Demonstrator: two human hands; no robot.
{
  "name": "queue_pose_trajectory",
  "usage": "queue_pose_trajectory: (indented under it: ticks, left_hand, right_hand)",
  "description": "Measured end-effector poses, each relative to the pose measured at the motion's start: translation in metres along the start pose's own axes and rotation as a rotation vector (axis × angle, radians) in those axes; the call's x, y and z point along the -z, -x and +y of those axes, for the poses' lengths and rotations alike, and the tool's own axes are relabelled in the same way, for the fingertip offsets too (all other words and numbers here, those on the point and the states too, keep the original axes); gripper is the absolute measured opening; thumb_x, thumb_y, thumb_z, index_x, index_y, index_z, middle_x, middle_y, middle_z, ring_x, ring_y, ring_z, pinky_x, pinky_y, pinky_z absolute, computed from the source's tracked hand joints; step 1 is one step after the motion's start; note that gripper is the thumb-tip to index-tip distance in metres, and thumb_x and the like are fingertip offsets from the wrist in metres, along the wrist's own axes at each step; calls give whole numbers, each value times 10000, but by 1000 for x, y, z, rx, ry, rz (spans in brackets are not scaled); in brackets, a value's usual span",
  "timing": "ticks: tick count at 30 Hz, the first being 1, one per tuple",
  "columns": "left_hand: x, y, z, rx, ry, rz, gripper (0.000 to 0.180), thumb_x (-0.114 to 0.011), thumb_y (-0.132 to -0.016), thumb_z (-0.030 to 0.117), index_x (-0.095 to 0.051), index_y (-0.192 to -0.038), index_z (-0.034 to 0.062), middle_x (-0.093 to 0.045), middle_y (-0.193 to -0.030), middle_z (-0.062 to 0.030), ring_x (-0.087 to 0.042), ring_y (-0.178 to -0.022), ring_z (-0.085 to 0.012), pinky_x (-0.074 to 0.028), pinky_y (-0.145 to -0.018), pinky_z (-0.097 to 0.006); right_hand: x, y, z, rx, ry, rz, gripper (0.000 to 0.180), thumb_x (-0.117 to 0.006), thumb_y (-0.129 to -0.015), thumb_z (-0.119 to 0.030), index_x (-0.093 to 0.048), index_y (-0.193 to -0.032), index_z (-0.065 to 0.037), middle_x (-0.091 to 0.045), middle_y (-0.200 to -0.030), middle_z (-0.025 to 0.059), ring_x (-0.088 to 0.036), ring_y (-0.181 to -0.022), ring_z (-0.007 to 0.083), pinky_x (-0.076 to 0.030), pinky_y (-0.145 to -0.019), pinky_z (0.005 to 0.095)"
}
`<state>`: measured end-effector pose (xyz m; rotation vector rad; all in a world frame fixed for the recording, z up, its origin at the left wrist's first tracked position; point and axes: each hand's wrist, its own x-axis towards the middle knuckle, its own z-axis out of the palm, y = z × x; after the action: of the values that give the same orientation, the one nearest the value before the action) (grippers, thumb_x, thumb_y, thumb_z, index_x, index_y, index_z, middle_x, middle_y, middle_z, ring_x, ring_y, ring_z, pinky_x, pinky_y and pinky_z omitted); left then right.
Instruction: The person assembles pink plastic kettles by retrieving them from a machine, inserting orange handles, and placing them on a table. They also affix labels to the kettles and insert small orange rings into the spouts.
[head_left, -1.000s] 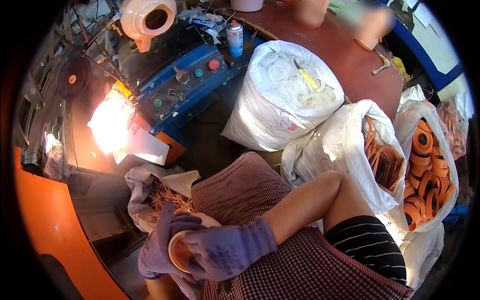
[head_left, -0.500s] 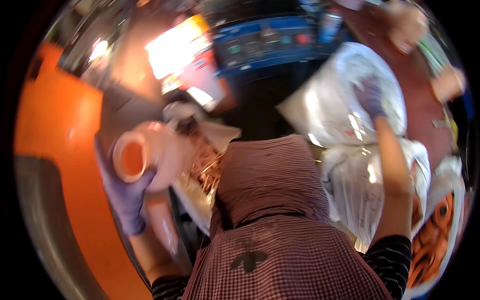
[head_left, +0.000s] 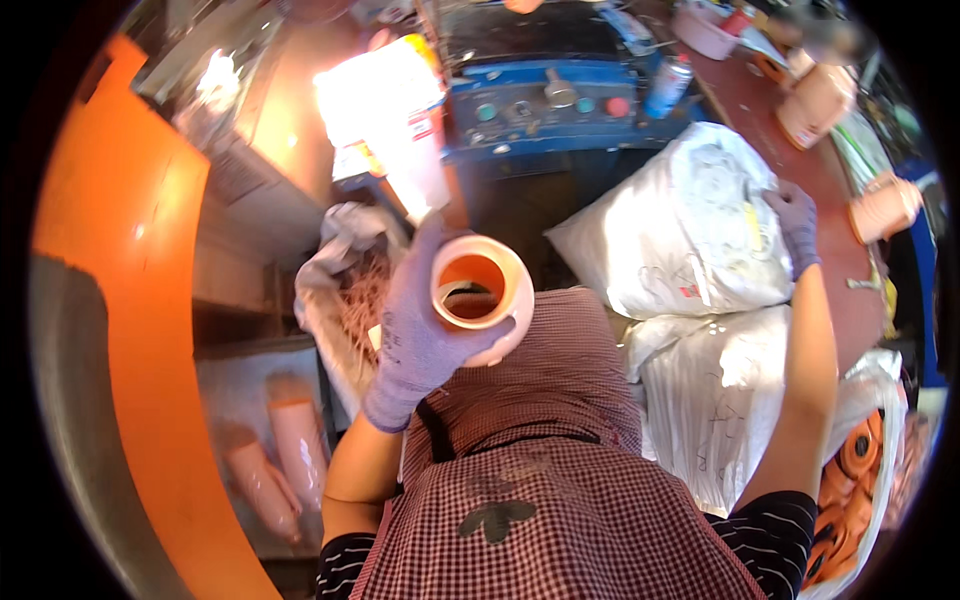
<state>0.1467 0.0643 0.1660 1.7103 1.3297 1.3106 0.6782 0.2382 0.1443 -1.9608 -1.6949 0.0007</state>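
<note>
My left hand [head_left: 415, 330], in a purple-grey glove, is closed around a hollow, flesh-pink moulded plastic part [head_left: 515, 275] in front of my apron. The part's round opening faces up and shows an orange inside. My right hand [head_left: 797, 225], gloved alike, is at the right rim of a full white sack [head_left: 640, 240]. Its fingers are curled at the sack's edge; whatever they hold is hidden. Below that sack is a second white sack [head_left: 715, 400].
A blue control panel [head_left: 540, 105] with knobs and a red button lies ahead. Pink scraps [head_left: 365, 300] fill a sack at left, above a compartment with pink parts [head_left: 298, 440]. A spray can [head_left: 668, 85] and pink parts [head_left: 818, 105] stand at far right. Orange parts [head_left: 850, 480] fill a bag.
My left hand has brought the pink part rightward, in front of my apron. My right hand has moved from inside the upper sack's mouth to its right rim.
</note>
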Motion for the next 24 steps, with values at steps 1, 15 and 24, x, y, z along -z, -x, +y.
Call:
queue_pose_trajectory:
  ticks: [1, 15, 24]
  left_hand:
    - [-9, -2, -4, -97, -68, 0, 937, -918, -611, 264, -420, -1346, -37, -646, -1127, -139, -653, -1012, -275, -524, -895, -384]
    - [-30, 16, 16, -261, -229, -75, 841, -883, -540, 220, -511, -1265, 14, -624, -1162, -149, -608, -1071, -356, -476, -954, -459]
    - [-44, 20, 14, -293, -298, -116, 807, -884, -538, 245, -536, -1226, 6, -631, -1144, -148, -612, -1071, -340, -465, -972, -458]
  right_hand:
    - [2, 14, -25, 11, -225, -47, 269, -776, -813, -224, -722, -945, 4, -668, -761, 63, -606, -735, 128, -497, -714, 292]
    - [-21, 204, -295, 1034, -584, -340, 234, -660, -744, -136, -677, -977, -130, -646, -1044, 64, -640, -1019, 308, -507, -961, 453]
    - [-17, 210, -285, 898, -508, -549, 210, -673, -756, -154, -664, -963, -117, -680, -1025, 70, -669, -982, 237, -516, -964, 406]
